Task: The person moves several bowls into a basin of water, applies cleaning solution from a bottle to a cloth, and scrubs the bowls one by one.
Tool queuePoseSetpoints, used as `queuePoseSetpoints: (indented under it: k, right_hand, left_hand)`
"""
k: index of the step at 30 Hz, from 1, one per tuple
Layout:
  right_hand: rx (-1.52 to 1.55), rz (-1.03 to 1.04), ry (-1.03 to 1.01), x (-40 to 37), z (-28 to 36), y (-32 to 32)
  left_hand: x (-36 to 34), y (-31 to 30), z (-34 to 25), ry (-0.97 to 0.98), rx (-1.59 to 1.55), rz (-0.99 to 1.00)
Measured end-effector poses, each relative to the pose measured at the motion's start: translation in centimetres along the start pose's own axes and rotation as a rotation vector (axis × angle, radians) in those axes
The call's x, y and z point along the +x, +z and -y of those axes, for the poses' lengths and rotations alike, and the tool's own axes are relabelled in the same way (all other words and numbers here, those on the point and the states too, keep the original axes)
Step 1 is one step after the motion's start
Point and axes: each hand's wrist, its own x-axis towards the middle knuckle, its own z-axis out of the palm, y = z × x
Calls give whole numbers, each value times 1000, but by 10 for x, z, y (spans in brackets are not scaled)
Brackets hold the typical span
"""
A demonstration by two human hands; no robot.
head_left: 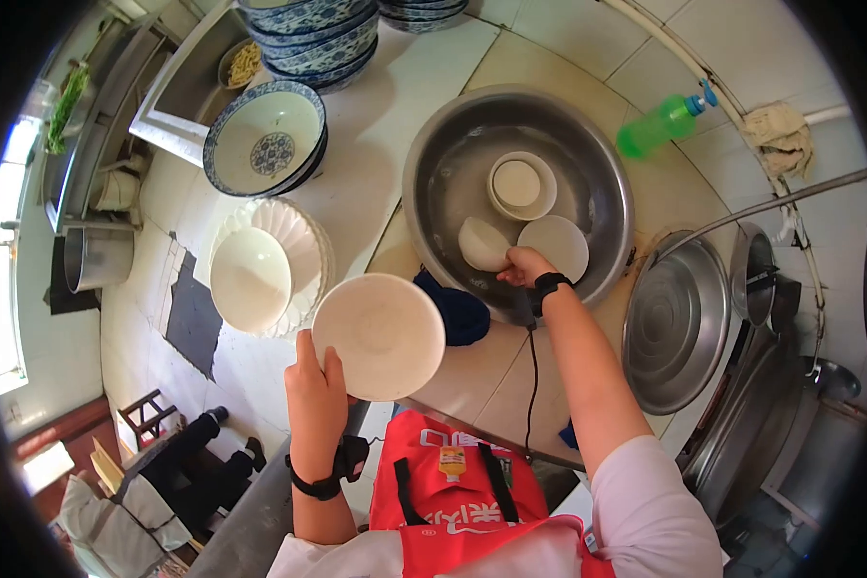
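My left hand (320, 378) holds a wide white bowl (379, 337) by its rim, out in front of the red apron. My right hand (527, 267) reaches into a large metal basin (419, 231), its fingers closed on the edge of a small white bowl (482, 244). Beside that hand lies another white bowl (559, 241). Farther back in the basin, a small white bowl (518, 183) sits inside a larger one. A white bowl (250, 277) rests on a stack of scalloped white plates (303, 236) to the left.
Blue-patterned bowls (265, 140) are stacked farther back on the counter. Against the wall lies a green bottle (660, 125). A metal lid (679, 328) and pans stand at the right. A dark blue cloth (460, 313) touches the basin's front. A person (149, 491) sits at lower left.
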Motion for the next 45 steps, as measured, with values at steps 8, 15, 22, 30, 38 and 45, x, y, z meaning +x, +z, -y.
queuePoseSetpoints:
  k: [8, 15, 22, 30, 38, 45]
  right_hand:
    - [7, 109, -319, -86, 10, 4]
    - [113, 383, -690, -169, -21, 5]
    - [239, -106, -700, -131, -6, -59]
    - [-439, -996, -907, -49, 63, -112]
    - [-441, -1041, -865, 31, 73, -134]
    - [-616, -866, -1013, 59, 72, -143]
  left_hand:
    - [61, 48, -68, 360, 240, 19]
    - [56, 103, -78, 168, 8, 338]
    - [25, 112, -69, 194, -112, 436]
    - [-2, 48, 10, 143, -161, 117]
    - [-26, 44, 71, -29, -382, -198]
    - [-33, 44, 99, -79, -192, -393]
